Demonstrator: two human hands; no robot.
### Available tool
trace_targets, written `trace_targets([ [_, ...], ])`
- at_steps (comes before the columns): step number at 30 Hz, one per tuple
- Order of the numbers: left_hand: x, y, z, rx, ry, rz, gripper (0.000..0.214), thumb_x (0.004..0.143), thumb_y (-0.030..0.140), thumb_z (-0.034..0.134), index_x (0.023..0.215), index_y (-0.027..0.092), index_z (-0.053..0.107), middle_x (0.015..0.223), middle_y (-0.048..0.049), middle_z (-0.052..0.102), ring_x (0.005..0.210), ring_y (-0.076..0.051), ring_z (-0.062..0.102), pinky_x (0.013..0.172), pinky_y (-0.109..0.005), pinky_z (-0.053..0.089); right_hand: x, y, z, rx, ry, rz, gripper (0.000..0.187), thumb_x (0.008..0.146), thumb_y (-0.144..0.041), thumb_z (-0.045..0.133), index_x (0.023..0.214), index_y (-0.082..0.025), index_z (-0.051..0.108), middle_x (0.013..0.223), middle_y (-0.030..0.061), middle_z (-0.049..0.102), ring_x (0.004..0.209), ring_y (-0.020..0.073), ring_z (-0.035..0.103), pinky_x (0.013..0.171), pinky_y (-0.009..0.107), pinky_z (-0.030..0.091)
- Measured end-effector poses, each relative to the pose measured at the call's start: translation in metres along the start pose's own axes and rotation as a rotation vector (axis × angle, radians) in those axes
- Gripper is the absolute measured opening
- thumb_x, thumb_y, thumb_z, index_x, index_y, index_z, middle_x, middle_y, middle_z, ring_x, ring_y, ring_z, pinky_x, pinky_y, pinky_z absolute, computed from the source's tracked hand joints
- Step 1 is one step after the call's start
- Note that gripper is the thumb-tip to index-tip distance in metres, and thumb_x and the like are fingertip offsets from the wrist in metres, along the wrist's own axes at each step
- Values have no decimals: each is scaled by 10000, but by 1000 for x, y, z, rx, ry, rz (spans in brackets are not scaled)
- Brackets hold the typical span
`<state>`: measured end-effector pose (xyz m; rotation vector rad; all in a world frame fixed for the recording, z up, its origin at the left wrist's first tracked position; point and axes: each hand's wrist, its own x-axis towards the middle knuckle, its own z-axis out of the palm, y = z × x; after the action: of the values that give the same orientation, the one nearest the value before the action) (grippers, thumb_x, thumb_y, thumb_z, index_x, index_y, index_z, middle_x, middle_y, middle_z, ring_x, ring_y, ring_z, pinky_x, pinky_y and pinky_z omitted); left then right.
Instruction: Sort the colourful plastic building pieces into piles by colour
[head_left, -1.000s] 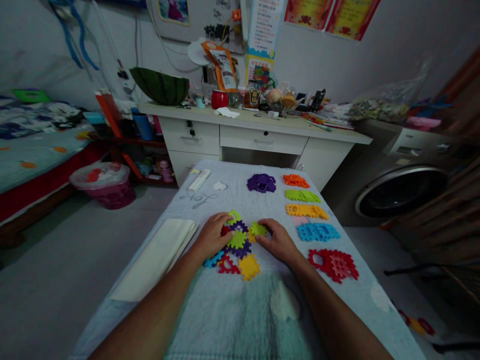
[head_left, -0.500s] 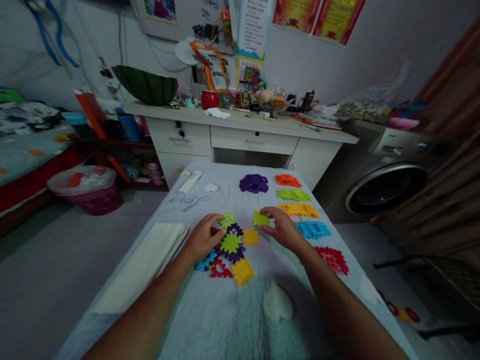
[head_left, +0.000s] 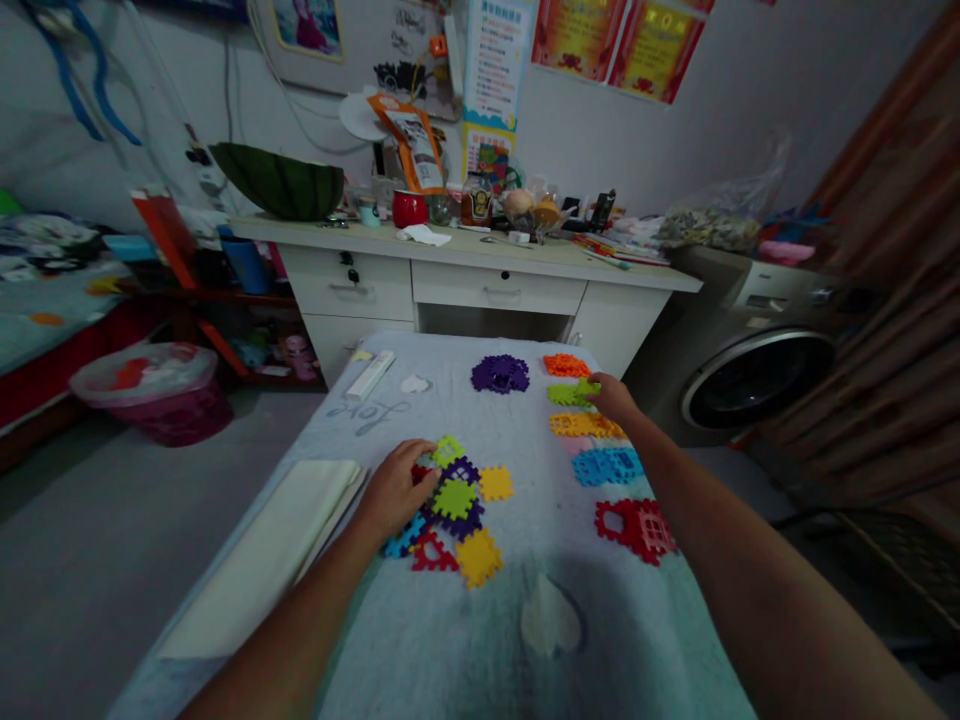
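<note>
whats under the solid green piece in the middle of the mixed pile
The solid green piece appears to lie on purple pieces that show past its edges; whatever is directly beneath it is covered.

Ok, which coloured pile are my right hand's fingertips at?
The lime-green pile, between the orange pile and the amber pile; it alone has your right hand pinching at its edge.

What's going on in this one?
A person has both hands among colourful toothed pieces on a pale cloth. The right hand is at the green pieces; whether its grip holds one is unclear. The left hand is at the left edge of a mixed pile. Orange pieces lie just beyond the green ones; yellow, blue and red pieces lie nearer the person.
</note>
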<state>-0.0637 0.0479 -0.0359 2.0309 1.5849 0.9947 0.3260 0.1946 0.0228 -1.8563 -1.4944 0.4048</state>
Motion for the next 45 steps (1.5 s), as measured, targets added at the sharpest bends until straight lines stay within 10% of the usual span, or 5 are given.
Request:
trace_targets([
  [14, 0, -8, 3, 83, 6, 17, 261, 791, 311, 533, 1010, 209, 630, 1104, -67, 654, 1075, -246, 587, 986, -402, 448, -21, -14, 5, 46, 57, -95, 233, 650, 17, 644, 770, -183, 636, 981, 58, 660, 1011, 189, 600, 911, 301, 457],
  [22, -1, -10, 3, 183, 24, 21, 250, 791, 285, 529, 999, 205, 643, 1103, -80, 659, 1086, -273, 569, 999, -440, 413, -129, -66, 37, 115, -640, -481, 305, 780, -246, 661, 1085, -241, 658, 1102, 51, 681, 968, 214, 632, 848, 366, 506],
  [28, -1, -5, 0, 172, -10, -3, 253, 800, 312, 530, 999, 203, 642, 1094, -77, 669, 1084, -272, 570, 991, -437, 413, -176, -70, 61, -78, -693, -685, 587, 738, -180, 671, 1312, -175, 547, 1315, 119, 575, 1206, 267, 509, 1059, 428, 378],
  [37, -1, -5, -3, 141, -31, 26, 264, 828, 361, 526, 1009, 206, 641, 1107, -74, 669, 1098, -263, 565, 1004, -439, 410, -172, -68, 61, -150, -594, -677, 560, 729, -108, 619, 1284, -135, 549, 1222, 117, 595, 1127, 232, 511, 1016, 386, 386],
  [45, 0, -5, -2, 147, -61, 8, 285, 814, 349, 530, 1013, 185, 652, 1131, -94, 652, 1098, -285, 553, 995, -453, 410, -99, -40, 13, -436, -374, -526, 642, 734, -51, 611, 1355, -141, 478, 1270, 135, 597, 1167, 265, 524, 1034, 422, 362],
])
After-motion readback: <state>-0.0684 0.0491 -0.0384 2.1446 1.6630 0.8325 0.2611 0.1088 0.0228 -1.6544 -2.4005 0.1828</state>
